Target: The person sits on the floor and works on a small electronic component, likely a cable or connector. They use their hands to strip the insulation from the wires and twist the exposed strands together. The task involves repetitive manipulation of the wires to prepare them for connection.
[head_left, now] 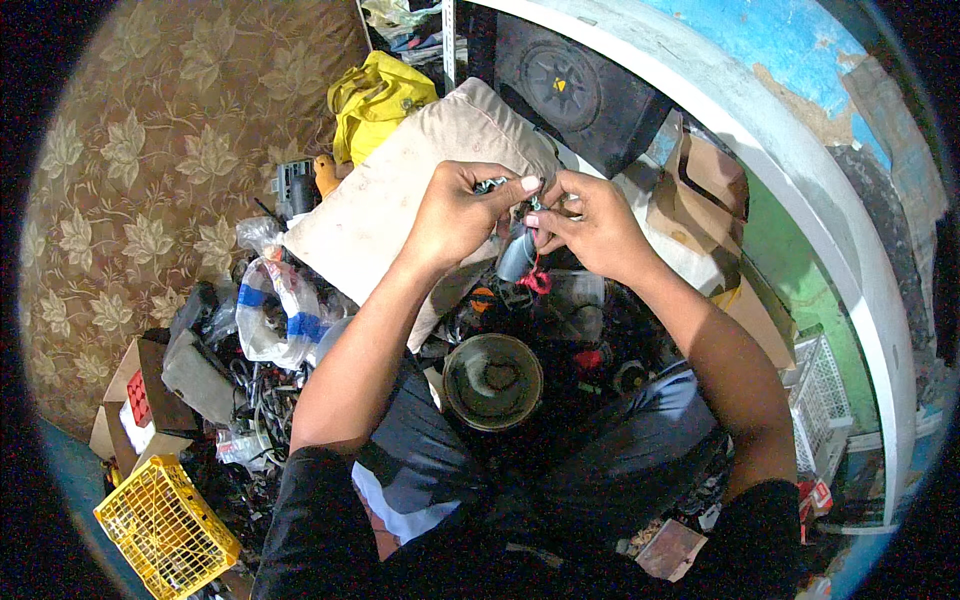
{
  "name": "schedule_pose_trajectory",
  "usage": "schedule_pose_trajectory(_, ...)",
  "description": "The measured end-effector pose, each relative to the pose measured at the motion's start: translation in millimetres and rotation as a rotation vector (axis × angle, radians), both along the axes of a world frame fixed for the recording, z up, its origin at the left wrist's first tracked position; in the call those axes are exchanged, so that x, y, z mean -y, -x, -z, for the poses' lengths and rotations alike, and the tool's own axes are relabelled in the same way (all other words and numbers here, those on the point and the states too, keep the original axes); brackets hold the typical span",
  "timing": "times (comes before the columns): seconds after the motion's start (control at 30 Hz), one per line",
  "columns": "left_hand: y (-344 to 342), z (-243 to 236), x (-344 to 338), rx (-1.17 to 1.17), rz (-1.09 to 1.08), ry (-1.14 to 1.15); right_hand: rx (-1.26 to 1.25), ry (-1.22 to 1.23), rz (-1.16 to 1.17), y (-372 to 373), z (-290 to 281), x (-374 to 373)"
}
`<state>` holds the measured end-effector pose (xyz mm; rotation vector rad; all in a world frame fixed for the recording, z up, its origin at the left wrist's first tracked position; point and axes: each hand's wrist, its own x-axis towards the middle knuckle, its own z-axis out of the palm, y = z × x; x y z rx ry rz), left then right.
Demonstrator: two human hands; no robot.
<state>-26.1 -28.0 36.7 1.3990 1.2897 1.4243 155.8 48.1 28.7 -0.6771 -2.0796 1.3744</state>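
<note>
My left hand [465, 210] and my right hand [585, 225] meet in the upper middle, over the front edge of a pale cushion [380, 190]. Both have their fingers pinched on small twisted light-green wires [492, 185], with part of what they grip hidden behind the fingers. A grey cylinder [515, 256] hangs just below the fingers, with a tangle of red wire [536, 281] beside it. Beneath the hands, between my legs, stands a round metal pot [492, 382] with a dark, dirty inside.
A yellow bag [380, 105] lies behind the cushion, near a black speaker-like box [560, 85]. Cluttered cables, plastic bags [280, 315] and a yellow basket [165, 525] are at left, beside a patterned mattress [130, 200]. Cardboard [700, 190] and a white wire rack [820, 390] are at right.
</note>
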Motion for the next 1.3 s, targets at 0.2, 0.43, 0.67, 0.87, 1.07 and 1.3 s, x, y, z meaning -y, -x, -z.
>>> schedule_pose_trajectory(0.2, 3, 10, -9, -0.074, -0.065, 0.030, 0.088, -0.026, -0.062, -2, 3, -12)
schedule_pose_trajectory(0.43, 25, 12, -28, -0.165, -0.295, 0.005, -0.146, 0.269, 0.030, -8, 4, -39)
schedule_pose_trajectory(0.67, 73, 20, -35, 0.146, -0.252, 0.060, -0.454, 0.541, 0.124, -4, -53, -40)
schedule_pose_trajectory(0.87, 73, 7, -26, 0.025, -0.173, 0.086, -0.543, 0.534, 0.072, -3, -78, -43)
schedule_pose_trajectory(1.07, 70, 7, -13, -0.149, -0.008, 0.047, -0.698, 0.557, 0.040, -16, -85, -63)
schedule_pose_trajectory(1.3, 65, 6, -18, -0.706, -0.189, -0.171, -0.323, -0.128, 0.347, -20, -92, -67)
